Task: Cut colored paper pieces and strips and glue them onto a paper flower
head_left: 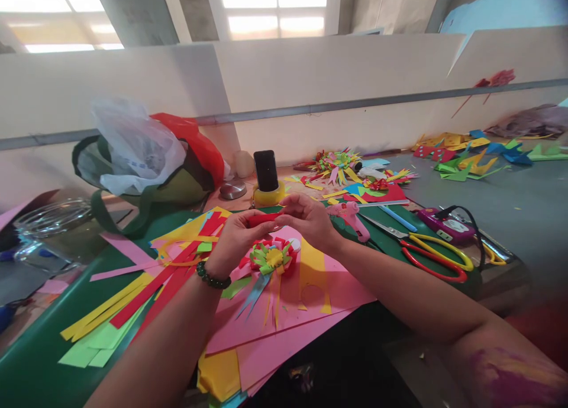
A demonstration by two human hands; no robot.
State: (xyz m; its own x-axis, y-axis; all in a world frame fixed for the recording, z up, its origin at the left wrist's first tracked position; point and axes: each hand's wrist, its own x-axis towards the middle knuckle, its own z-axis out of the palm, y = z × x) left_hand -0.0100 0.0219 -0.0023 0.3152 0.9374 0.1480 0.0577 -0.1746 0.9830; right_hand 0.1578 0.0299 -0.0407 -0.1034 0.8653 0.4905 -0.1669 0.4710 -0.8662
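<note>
Pink sheets point(252, 332) spread across the lower centre of the frame, likely as a work surface under the paper flower point(273, 257) at mid-frame. Just above it, the left hand point(231, 239) and right hand point(313, 221) pinch a red paper strip point(261, 219) between closed fingers and thumbs, probably to steady both ends. Right of centre lies the glue gun point(350, 216), seemingly within easy reach; farther back, yellow tape point(268, 196) apparently props the phone point(266, 171) upright
</note>
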